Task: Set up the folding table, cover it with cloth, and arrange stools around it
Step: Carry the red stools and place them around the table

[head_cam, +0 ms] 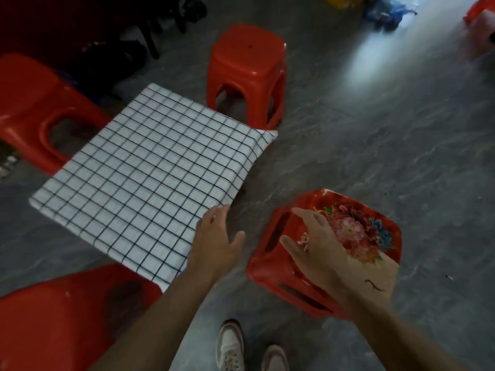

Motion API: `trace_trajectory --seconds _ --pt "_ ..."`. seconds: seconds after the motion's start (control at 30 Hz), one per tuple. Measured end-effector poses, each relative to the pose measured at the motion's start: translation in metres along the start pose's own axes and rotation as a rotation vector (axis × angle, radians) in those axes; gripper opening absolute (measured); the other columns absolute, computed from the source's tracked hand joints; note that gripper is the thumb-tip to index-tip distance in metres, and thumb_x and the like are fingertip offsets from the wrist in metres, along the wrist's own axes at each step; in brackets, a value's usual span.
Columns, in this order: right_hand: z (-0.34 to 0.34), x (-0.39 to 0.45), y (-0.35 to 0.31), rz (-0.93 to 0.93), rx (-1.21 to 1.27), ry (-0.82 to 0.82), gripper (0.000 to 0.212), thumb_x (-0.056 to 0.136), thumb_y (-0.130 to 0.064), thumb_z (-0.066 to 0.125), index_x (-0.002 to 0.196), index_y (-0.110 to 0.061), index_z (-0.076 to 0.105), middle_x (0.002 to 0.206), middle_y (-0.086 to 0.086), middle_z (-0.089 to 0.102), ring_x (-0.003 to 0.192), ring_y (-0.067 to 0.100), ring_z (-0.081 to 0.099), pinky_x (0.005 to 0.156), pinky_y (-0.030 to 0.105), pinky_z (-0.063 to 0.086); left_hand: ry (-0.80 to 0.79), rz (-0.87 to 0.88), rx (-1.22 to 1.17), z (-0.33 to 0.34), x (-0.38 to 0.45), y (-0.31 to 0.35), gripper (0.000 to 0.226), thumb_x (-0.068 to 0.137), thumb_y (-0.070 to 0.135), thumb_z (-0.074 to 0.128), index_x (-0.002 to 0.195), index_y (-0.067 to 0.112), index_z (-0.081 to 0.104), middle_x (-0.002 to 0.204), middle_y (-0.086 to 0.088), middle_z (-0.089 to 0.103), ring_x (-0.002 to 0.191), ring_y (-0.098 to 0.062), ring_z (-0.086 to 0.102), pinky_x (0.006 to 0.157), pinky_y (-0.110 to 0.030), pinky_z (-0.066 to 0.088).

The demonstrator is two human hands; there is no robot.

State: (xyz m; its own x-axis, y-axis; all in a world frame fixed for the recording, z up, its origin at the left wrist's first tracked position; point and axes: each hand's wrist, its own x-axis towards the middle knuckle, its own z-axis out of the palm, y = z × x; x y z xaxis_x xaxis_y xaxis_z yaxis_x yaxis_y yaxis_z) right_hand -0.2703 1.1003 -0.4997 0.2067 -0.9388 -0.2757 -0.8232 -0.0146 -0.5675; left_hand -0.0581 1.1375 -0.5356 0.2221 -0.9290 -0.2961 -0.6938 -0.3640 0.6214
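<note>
A low folding table stands mid-left, covered by a white cloth with a black grid (150, 180). Red plastic stools surround it: one beyond the far corner (247, 73), one at the left (34, 111), one at the near left (61, 319). A fourth red stool with a flower-print seat (356, 231) stands to the right of the table. My left hand (214, 236) hovers at the table's near right corner, fingers spread, holding nothing. My right hand (316, 253) lies flat on the flower stool's seat, fingers spread over its near left edge.
The floor is grey stone tile (375, 143). Dark furniture legs (150, 30) stand at the back left. A blue bag (385, 12) and another red item (479, 25) lie at the back right. My two shoes (249, 349) show at the bottom.
</note>
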Motion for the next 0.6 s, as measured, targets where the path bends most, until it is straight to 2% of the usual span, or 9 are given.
trace_trajectory --seconds 0.07,0.13,0.2,0.33,0.47,0.6 --pt "0.008 -0.003 -0.020 -0.046 0.002 -0.044 0.063 0.090 -0.043 0.064 0.145 -0.032 0.037 0.149 -0.005 0.035 0.137 0.016 0.037 0.105 0.027 0.032 0.049 -0.031 -0.015 -0.021 -0.013 -0.012 0.069 0.093 0.042 0.060 0.153 0.022 0.031 0.158 -0.002 0.028 0.144 -0.018 0.027 0.114 -0.032 0.028" --pt "0.017 -0.008 -0.038 -0.125 0.010 -0.077 0.063 0.090 -0.041 0.064 0.146 -0.029 0.039 0.147 -0.003 0.037 0.137 0.015 0.036 0.106 0.024 0.029 0.078 -0.096 -0.042 -0.040 -0.032 -0.023 0.069 0.094 0.041 0.060 0.153 0.022 0.029 0.160 -0.002 0.025 0.145 -0.020 0.025 0.117 -0.037 0.028" --pt "0.026 -0.015 -0.056 -0.191 0.008 -0.138 0.064 0.091 -0.042 0.063 0.147 -0.028 0.037 0.149 -0.003 0.036 0.138 0.015 0.034 0.109 0.025 0.030 0.112 -0.145 -0.058 -0.056 -0.054 -0.034 0.070 0.093 0.042 0.060 0.153 0.021 0.030 0.159 -0.002 0.026 0.144 -0.022 0.027 0.117 -0.041 0.030" --pt "0.046 -0.040 -0.097 -0.295 0.023 -0.258 0.064 0.092 -0.041 0.062 0.148 -0.028 0.035 0.151 -0.003 0.032 0.139 0.013 0.030 0.113 0.029 0.031 0.208 -0.237 -0.101 -0.084 -0.105 -0.056 0.068 0.091 0.037 0.063 0.150 0.018 0.035 0.154 -0.004 0.034 0.142 -0.021 0.030 0.116 -0.035 0.029" --pt "0.078 -0.060 -0.138 -0.410 -0.009 -0.357 0.063 0.091 -0.038 0.063 0.147 -0.026 0.037 0.148 -0.004 0.036 0.136 0.012 0.033 0.109 0.024 0.030 0.319 -0.386 -0.103 -0.108 -0.156 -0.090 0.061 0.089 0.034 0.065 0.144 0.018 0.043 0.146 -0.006 0.043 0.133 -0.025 0.038 0.110 -0.032 0.028" --pt "0.121 -0.078 -0.184 -0.527 -0.073 -0.449 0.063 0.091 -0.038 0.063 0.147 -0.025 0.037 0.146 -0.005 0.038 0.135 0.012 0.034 0.111 0.028 0.033 0.392 -0.527 -0.118 -0.131 -0.207 -0.141 0.064 0.087 0.038 0.061 0.144 0.014 0.044 0.143 -0.011 0.048 0.129 -0.032 0.044 0.110 -0.041 0.035"
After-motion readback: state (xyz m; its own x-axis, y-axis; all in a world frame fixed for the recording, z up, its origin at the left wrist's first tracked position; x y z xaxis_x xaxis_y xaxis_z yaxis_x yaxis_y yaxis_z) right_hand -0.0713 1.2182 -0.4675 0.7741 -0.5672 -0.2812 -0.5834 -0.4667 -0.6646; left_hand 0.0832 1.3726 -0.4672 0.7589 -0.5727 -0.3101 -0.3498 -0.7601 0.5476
